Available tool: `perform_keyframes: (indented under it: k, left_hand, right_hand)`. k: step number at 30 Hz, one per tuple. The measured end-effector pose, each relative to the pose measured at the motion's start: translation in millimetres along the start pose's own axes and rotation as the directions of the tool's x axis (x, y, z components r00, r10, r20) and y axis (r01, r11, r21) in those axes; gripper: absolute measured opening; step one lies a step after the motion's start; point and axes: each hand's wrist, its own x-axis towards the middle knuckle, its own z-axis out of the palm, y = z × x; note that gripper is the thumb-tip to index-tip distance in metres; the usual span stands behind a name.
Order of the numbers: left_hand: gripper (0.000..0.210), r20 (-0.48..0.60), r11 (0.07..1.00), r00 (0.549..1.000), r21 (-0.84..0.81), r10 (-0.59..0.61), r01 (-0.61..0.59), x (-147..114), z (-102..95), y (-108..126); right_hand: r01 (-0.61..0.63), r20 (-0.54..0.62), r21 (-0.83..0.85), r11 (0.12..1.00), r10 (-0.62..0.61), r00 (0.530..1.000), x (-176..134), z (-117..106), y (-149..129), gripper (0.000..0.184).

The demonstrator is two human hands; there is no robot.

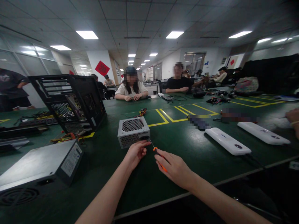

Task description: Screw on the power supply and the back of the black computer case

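Note:
A grey metal power supply (133, 130) with a perforated top and side sits on the green table in front of me. At its near right corner is my left hand (136, 153), fingers curled and the index finger stretched along to the tip of a screwdriver. Whether those fingers pinch something small is hidden. My right hand (174, 166) is wrapped round the orange and black handle of the screwdriver (155, 149). Its thin shaft slants up and left to the corner by the power supply's dark socket.
A larger power supply (39, 165) lies at the near left, below an open black computer case (77, 104). White power banks (227, 141) lie at right. Yellow tape lines (173, 115) mark the table (187, 137). Two people sit across, and another person's hand (293, 118) shows at the right edge.

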Motion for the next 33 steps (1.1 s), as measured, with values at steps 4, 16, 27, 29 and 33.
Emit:
perform_keyframes:
  k: [4,16,27,29,33]
  left_hand:
    - [0.034,0.004,1.000,1.000,0.004,0.007,-0.007,0.2,-0.3,-0.4]
    - [0.040,0.068,1.000,0.998,0.001,0.001,-0.001,0.4,-1.0,-1.5]
    - [0.038,0.034,1.000,0.999,0.011,-0.011,0.011,3.9,-3.2,-3.7]
    - [0.035,0.019,0.999,1.000,0.024,-0.022,0.021,3.6,-3.1,-2.8]
    - [0.023,-0.014,0.998,1.000,0.049,-0.028,0.029,3.0,-2.6,-1.7]
  right_hand:
    - [-0.071,-0.035,-0.035,0.997,0.070,0.997,-0.4,2.2,0.0,0.017]
    - [-0.041,0.043,0.022,0.999,0.040,0.998,0.8,0.8,-3.4,0.025]
    - [-0.134,0.058,0.156,0.979,0.126,0.990,4.5,-2.7,-4.2,0.018]
    - [-0.141,0.065,0.187,0.972,0.131,0.989,3.7,-2.9,-4.7,0.022]
    - [-0.119,0.041,0.173,0.978,0.114,0.993,3.0,-2.2,-4.3,0.022]
